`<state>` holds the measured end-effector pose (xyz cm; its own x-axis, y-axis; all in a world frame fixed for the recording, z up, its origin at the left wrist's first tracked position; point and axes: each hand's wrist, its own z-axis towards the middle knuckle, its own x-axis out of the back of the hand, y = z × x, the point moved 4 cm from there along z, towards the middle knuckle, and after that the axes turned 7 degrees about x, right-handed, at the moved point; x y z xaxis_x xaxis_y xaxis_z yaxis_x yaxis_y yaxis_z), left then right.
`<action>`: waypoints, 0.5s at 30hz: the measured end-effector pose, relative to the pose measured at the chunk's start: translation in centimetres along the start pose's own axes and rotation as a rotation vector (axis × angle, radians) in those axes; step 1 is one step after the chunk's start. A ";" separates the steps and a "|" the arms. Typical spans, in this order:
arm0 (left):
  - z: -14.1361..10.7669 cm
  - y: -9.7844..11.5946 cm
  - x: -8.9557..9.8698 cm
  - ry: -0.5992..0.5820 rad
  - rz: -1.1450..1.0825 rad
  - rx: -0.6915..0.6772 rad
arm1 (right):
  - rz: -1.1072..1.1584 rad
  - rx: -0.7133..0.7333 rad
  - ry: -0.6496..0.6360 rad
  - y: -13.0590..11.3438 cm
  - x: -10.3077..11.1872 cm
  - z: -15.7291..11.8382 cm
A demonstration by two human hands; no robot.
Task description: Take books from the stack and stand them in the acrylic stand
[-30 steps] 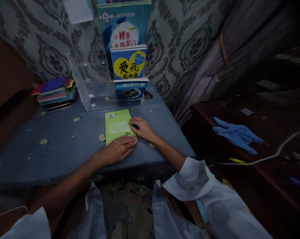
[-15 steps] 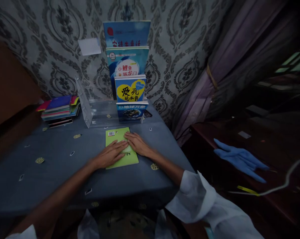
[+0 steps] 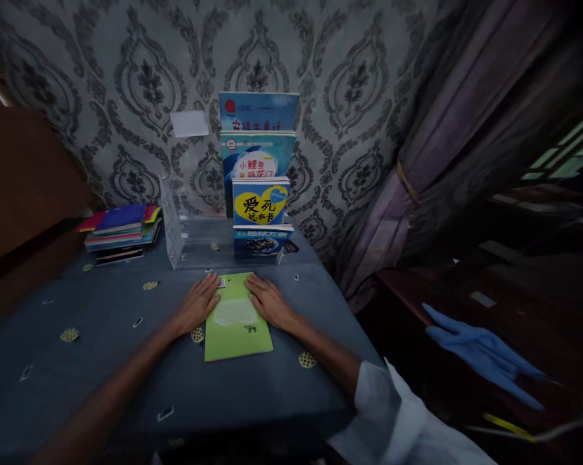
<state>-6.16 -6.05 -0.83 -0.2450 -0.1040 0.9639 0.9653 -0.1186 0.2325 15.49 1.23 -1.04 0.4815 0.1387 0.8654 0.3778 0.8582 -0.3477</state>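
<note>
Green book (image 3: 237, 339) is lying flat on the counter (image 3: 272, 394), between and under the two hands, back cover up. Pale text panel is showing in the gap between them; near half of the cover is sticking out toward the wearer, nothing on it.

Left hand (image 3: 197, 305) is resting open, palm down, fingers over the far left part of the cover and partly hiding the barcode; its heel is sitting off the book's edge. Right hand (image 3: 270, 303) is mirroring it: open, fingers together, tips on the far right part. Neither is gripping anything.

Doing this well, as judged here: both hands should be pressing lightly and evenly, so the book isn't skewing toward the heavier side. Fingers should be staying flat, since curled tips could be denting the cover or catching an edge. Near half is having no support from above, so any sideways push is likely turning the book about the fingers. Wrists low, sides matched.

Just beyond the fingertips, a clear rack (image 3: 172, 223) is standing, with a yellow-heart book (image 3: 261, 203) and other books propped in tiers along its right part. Reaching further forward would be risking a knock.

Left of and beyond the left hand, a book stack (image 3: 121, 229) is sitting, edges uneven. Well off to the right of the right hand, a blue glove (image 3: 485, 352) is lying on a dark red surface (image 3: 402, 290).
</note>
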 end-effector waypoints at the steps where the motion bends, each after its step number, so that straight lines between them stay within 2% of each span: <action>1: -0.5 0.2 0.1 -0.013 0.010 0.008 | 0.010 0.017 -0.006 -0.4 0.2 -0.8; 5: -3.3 1.6 1.0 -0.036 0.028 -0.046 | 0.060 0.059 -0.043 -2.4 1.2 -4.3; 10: -8.4 4.2 2.4 -0.066 0.037 -0.161 | 0.095 0.108 -0.132 -5.4 2.7 -8.8; 15: -12.7 6.3 2.7 -0.090 0.062 -0.260 | 0.098 0.125 -0.213 -7.9 3.7 -11.8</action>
<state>-1.93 -19.64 1.59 -0.1662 -0.0316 0.9856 0.9199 -0.3651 0.1434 23.62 -10.86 0.61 0.3288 0.3135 0.8908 0.2309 0.8880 -0.3977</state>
